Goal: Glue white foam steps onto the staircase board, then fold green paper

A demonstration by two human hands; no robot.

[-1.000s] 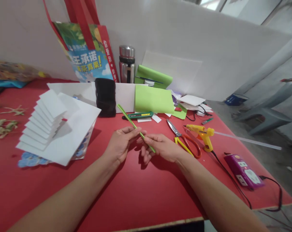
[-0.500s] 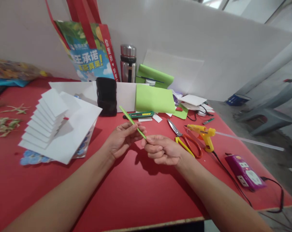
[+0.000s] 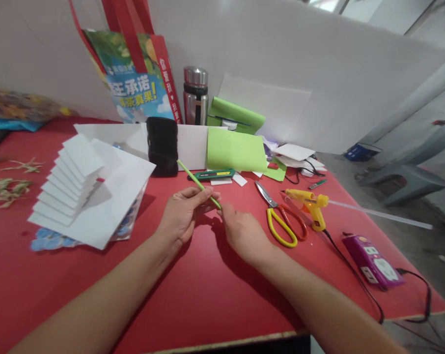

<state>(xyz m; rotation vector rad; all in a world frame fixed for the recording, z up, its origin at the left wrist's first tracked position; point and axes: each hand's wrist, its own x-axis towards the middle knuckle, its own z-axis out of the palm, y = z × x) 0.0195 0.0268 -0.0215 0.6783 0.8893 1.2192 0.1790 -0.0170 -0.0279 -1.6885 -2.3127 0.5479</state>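
A thin green strip point(image 3: 190, 173), perhaps rolled or folded paper, slants between my hands above the red table point(image 3: 204, 295). My left hand point(image 3: 187, 211) pinches it along its middle between thumb and fingers. At the strip's near end, my right hand point(image 3: 242, 231) is closed on it, the back of the hand turned up, so the very end is hidden. Behind the strip lies a green utility knife point(image 3: 215, 175). To the right of my right hand are scissors point(image 3: 281, 223) with one yellow and one red handle, lying apart from it.
White stepped paper pieces point(image 3: 69, 184) lie on a white sheet at left. A black case point(image 3: 162, 147), green paper point(image 3: 237, 151) and steel flask point(image 3: 196, 96) stand behind. On the right are a yellow glue gun point(image 3: 311, 204) and a purple power strip point(image 3: 373, 263) with cords.
My right hand has turned from palm side to back side up at the strip's near end. My left hand keeps its pinch, and the strip's far end has shifted slightly left.
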